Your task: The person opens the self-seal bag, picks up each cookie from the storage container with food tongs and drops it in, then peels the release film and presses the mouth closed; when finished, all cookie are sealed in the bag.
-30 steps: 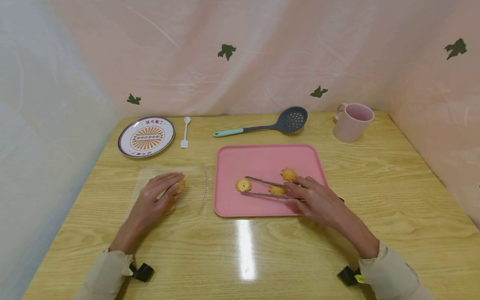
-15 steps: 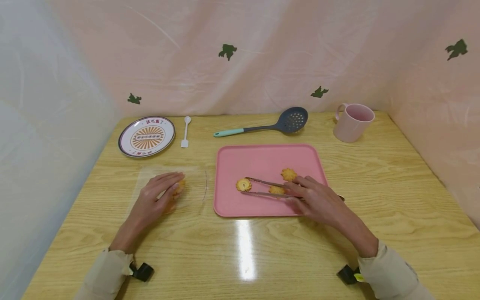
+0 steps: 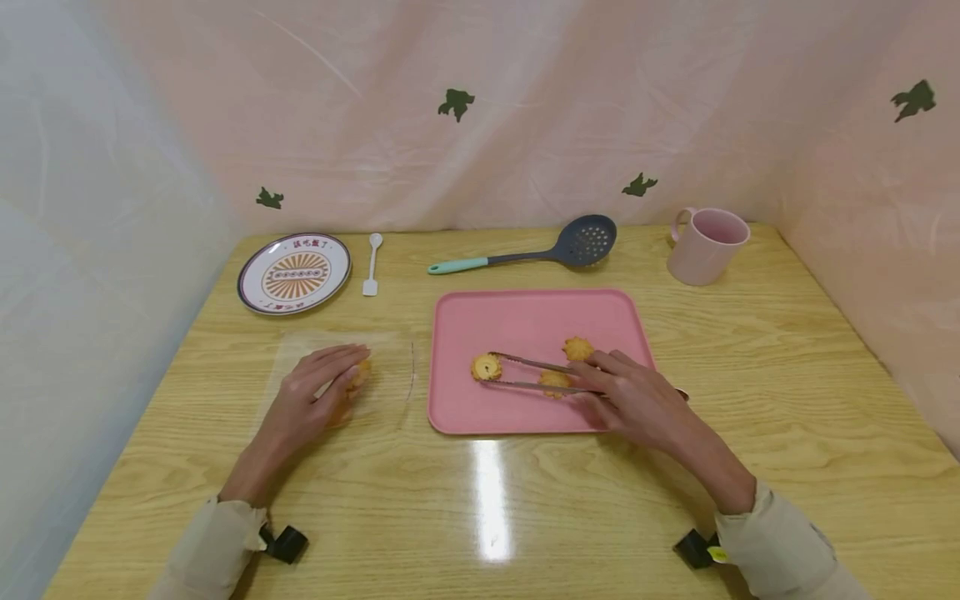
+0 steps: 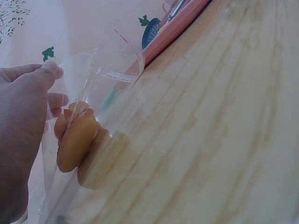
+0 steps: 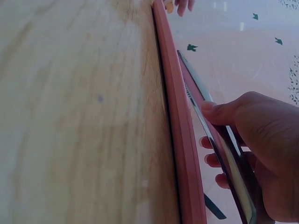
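My right hand (image 3: 637, 400) grips metal tongs (image 3: 528, 386) over the pink tray (image 3: 517, 312). The tong tips stand on either side of a round cookie (image 3: 486, 367) at the tray's left. Another cookie (image 3: 554, 382) lies between the tong arms, and a third cookie (image 3: 577, 348) lies behind them near my fingers. Left of the tray, my left hand (image 3: 311, 392) pinches the upper side of a clear plastic bag (image 3: 390, 367), raising it off the table. Cookies (image 4: 79, 140) lie inside the bag below my fingers; how many is hidden.
A patterned plate (image 3: 294, 273) and a small white spoon (image 3: 371, 265) lie at the back left. Behind the tray is a slotted skimmer (image 3: 585, 242) with a mint handle. A pink mug (image 3: 705, 247) stands at the back right. Pink cloth (image 3: 540, 108) hangs behind the table.
The tong tips and the cookie between them have shifted very slightly away from me. My left hand and the bag stay in place.
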Demonstrator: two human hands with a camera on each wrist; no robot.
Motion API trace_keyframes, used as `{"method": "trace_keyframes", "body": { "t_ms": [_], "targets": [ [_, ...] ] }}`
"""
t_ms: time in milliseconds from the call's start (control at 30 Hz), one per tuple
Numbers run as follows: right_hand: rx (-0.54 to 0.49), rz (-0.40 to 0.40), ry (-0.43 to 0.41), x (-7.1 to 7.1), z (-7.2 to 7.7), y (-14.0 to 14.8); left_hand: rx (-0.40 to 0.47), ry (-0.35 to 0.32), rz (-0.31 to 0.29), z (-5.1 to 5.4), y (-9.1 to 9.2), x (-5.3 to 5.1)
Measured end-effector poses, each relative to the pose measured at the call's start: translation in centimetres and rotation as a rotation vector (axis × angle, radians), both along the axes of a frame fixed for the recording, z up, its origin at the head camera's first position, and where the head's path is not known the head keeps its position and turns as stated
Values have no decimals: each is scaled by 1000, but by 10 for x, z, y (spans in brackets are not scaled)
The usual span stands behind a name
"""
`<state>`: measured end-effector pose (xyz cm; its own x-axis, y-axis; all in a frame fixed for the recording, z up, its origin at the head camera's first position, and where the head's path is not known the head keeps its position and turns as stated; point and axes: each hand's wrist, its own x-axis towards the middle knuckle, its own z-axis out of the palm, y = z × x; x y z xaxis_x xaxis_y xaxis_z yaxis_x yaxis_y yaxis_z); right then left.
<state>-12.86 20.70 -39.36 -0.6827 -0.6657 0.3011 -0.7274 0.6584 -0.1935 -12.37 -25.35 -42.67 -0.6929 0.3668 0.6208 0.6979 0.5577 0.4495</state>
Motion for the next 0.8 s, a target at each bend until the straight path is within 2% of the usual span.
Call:
{"method": "trace_keyframes", "body": {
  "t_ms": [200, 433, 800],
  "targets": [
    [-35, 17, 7, -2, 0, -5, 2, -21, 4, 0, 0, 2],
    [-76, 53, 39, -5, -3, -15, 9, 1, -9, 1, 1, 1],
    [-126, 110, 63, -14, -4, -35, 10, -5, -5, -1, 0, 0]
  ]
}}
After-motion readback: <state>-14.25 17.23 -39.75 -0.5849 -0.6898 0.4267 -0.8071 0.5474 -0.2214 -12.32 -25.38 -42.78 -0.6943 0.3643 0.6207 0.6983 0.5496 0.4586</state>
